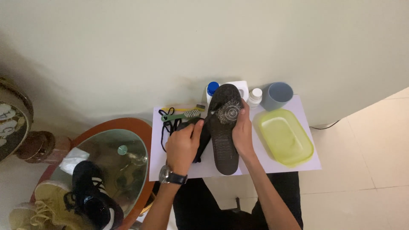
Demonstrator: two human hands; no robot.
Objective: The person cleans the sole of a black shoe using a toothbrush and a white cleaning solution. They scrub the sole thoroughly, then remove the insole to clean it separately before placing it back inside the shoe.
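Note:
A black shoe (224, 136) is held sole-up over a white sheet (294, 166), its dark tread facing me. My right hand (243, 132) grips the shoe's right edge near the middle. My left hand (183, 145), with a wristwatch on the wrist, holds a dark brush (197, 123) against the shoe's left side near the toe. Black laces (168, 127) lie loose on the sheet just left of my left hand.
A yellow-green plastic tub (285, 136) sits right of the shoe. Behind it stand a blue-capped bottle (211, 90), a white-capped bottle (255, 97), a white container (241, 88) and a grey-blue cup (279, 95). Two brushes (185, 113) lie at the back left. A glass-topped side table (115, 162) holds more shoes (91, 191).

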